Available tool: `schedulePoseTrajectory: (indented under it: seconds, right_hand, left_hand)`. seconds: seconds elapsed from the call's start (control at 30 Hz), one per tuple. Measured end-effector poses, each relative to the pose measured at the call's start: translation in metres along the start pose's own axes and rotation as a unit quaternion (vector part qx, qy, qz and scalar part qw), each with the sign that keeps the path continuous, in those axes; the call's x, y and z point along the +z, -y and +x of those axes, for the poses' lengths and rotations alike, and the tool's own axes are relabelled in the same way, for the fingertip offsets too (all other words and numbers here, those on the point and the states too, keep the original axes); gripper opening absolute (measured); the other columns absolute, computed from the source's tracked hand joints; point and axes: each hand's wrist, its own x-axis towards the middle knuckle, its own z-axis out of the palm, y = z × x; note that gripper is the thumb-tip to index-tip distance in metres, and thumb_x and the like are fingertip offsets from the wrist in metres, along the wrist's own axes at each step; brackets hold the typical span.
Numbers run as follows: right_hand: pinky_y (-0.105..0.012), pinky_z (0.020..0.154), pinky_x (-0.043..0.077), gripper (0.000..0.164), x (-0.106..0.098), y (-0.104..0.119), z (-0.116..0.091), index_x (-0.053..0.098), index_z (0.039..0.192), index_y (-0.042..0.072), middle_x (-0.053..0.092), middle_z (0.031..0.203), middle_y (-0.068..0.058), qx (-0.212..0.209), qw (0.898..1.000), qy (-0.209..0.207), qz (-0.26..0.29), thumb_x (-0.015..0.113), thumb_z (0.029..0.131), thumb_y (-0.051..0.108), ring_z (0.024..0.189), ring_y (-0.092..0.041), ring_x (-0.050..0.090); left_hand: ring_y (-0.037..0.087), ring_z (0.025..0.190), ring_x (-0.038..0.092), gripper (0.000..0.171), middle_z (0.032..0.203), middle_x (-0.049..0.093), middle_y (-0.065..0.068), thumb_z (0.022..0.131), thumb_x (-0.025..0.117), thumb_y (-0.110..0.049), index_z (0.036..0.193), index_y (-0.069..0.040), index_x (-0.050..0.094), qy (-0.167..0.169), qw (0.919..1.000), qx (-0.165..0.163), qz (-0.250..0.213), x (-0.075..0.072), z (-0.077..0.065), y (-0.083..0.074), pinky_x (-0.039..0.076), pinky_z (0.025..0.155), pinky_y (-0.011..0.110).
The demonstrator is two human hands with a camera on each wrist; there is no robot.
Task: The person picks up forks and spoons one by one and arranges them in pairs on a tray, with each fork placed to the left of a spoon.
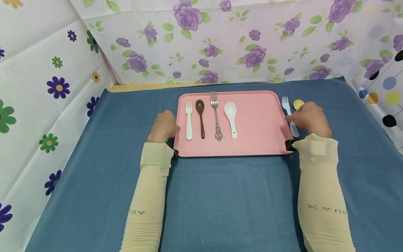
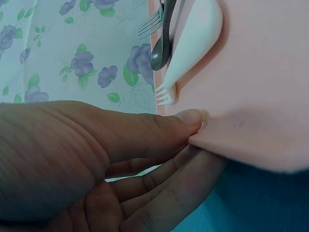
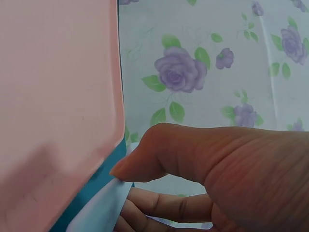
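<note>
A pink tray (image 1: 258, 122) lies on the blue cloth. From left to right it carries a white fork (image 1: 189, 122), a brown spoon (image 1: 200, 113), an ornate metal fork (image 1: 216, 117) and a white spoon (image 1: 231, 117). My left hand (image 1: 163, 126) pinches the tray's left edge, thumb on top and fingers below, as the left wrist view shows. Beyond the tray's right side, my right hand (image 1: 310, 119) pinches a pale blue plastic fork (image 1: 285, 103) between thumb and fingers. Part of that fork is hidden by the thumb.
A small yellow round object (image 1: 298, 104) sits beside the right hand, partly covered by it. Blue cloth (image 1: 233, 199) spreads over the table. Flowered sheets (image 1: 220, 42) hang behind and at the sides, and a strip of wooden edge (image 1: 138, 87) shows at the back left.
</note>
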Motion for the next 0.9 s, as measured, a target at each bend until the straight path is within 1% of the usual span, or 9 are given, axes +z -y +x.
schedulePoseTrajectory:
  seconds: [0.07, 0.17, 0.37, 0.43, 0.6, 0.63, 0.7, 0.77, 0.9]
  right_hand:
    - [-0.039, 0.054, 0.041, 0.037, 0.000, 0.001, 0.000, 0.060, 0.068, 0.005, 0.046, 0.053, -0.003, -0.003, 1.000, -0.002, -0.001, 0.068, 0.086, 0.036, 0.064, -0.026, 0.052]
    - [-0.039, 0.052, 0.041, 0.039, 0.000, 0.002, -0.001, 0.058, 0.064, 0.006, 0.041, 0.050, 0.000, -0.005, 1.000, 0.000, 0.001, 0.068, 0.086, 0.037, 0.059, -0.024, 0.051]
    - [-0.039, 0.050, 0.041, 0.040, 0.001, 0.005, -0.003, 0.058, 0.063, 0.007, 0.041, 0.050, -0.001, -0.006, 1.000, 0.000, 0.002, 0.068, 0.085, 0.039, 0.059, -0.024, 0.050]
    - [-0.038, 0.049, 0.041, 0.041, 0.002, 0.005, -0.003, 0.056, 0.060, 0.008, 0.041, 0.050, -0.001, -0.014, 1.000, -0.005, -0.001, 0.067, 0.086, 0.039, 0.056, -0.023, 0.049]
    - [-0.036, 0.046, 0.040, 0.042, 0.005, 0.008, -0.001, 0.054, 0.058, 0.007, 0.039, 0.047, 0.000, -0.059, 0.998, -0.016, -0.013, 0.068, 0.086, 0.035, 0.047, -0.021, 0.044]
    - [-0.036, 0.046, 0.040, 0.041, 0.005, 0.008, -0.002, 0.056, 0.059, 0.006, 0.040, 0.050, -0.001, -0.067, 0.997, -0.018, -0.015, 0.068, 0.086, 0.035, 0.048, -0.021, 0.045]
    - [-0.037, 0.047, 0.040, 0.040, 0.007, 0.010, -0.002, 0.058, 0.062, 0.004, 0.041, 0.052, -0.002, -0.078, 0.997, -0.020, -0.019, 0.068, 0.086, 0.034, 0.050, -0.022, 0.046]
    - [-0.037, 0.049, 0.041, 0.038, 0.008, 0.012, -0.002, 0.062, 0.067, 0.002, 0.046, 0.057, -0.005, -0.082, 0.996, -0.017, -0.019, 0.068, 0.086, 0.034, 0.056, -0.024, 0.049]
    - [-0.039, 0.055, 0.046, 0.034, 0.009, 0.016, -0.003, 0.070, 0.084, 0.000, 0.059, 0.079, -0.014, -0.081, 0.997, -0.006, -0.014, 0.068, 0.086, 0.034, 0.071, -0.029, 0.055]
  left_hand:
    - [0.015, 0.041, 0.037, 0.040, 0.050, 0.028, 0.000, 0.089, 0.062, -0.007, 0.057, -0.011, 0.039, 0.001, 1.0000, 0.000, 0.001, 0.000, 0.000, 0.000, 0.035, 0.042, 0.029]
    - [0.016, 0.042, 0.039, 0.040, 0.051, 0.028, 0.001, 0.089, 0.063, -0.008, 0.057, -0.011, 0.040, 0.002, 1.0000, -0.002, 0.004, 0.000, 0.000, -0.001, 0.037, 0.043, 0.030]
    - [0.016, 0.042, 0.040, 0.040, 0.050, 0.029, 0.000, 0.089, 0.063, -0.009, 0.056, -0.011, 0.040, -0.001, 1.0000, 0.003, 0.006, 0.001, 0.001, -0.001, 0.037, 0.044, 0.030]
    - [0.016, 0.042, 0.039, 0.041, 0.050, 0.028, 0.000, 0.089, 0.063, -0.009, 0.056, -0.011, 0.039, -0.004, 1.0000, 0.006, 0.005, 0.001, 0.001, -0.001, 0.037, 0.043, 0.029]
    - [0.016, 0.041, 0.038, 0.040, 0.050, 0.028, 0.001, 0.089, 0.063, -0.008, 0.056, -0.011, 0.039, -0.005, 1.0000, 0.002, 0.005, 0.001, 0.001, -0.001, 0.036, 0.042, 0.029]
    - [0.016, 0.041, 0.037, 0.040, 0.050, 0.028, 0.001, 0.088, 0.062, -0.008, 0.056, -0.011, 0.039, -0.005, 1.0000, 0.000, 0.005, 0.001, 0.001, 0.000, 0.036, 0.042, 0.029]
    - [0.016, 0.041, 0.037, 0.040, 0.050, 0.028, 0.001, 0.088, 0.062, -0.007, 0.056, -0.011, 0.039, -0.004, 1.0000, -0.003, 0.005, 0.001, 0.001, 0.000, 0.035, 0.042, 0.029]
    - [0.016, 0.041, 0.038, 0.040, 0.050, 0.028, 0.001, 0.089, 0.061, -0.007, 0.056, -0.011, 0.039, -0.002, 1.0000, -0.004, 0.005, 0.000, 0.001, 0.000, 0.035, 0.042, 0.029]
    - [0.016, 0.041, 0.039, 0.040, 0.050, 0.029, 0.001, 0.089, 0.062, -0.008, 0.056, -0.010, 0.039, -0.001, 1.0000, -0.003, 0.001, 0.000, 0.000, 0.000, 0.036, 0.042, 0.029]
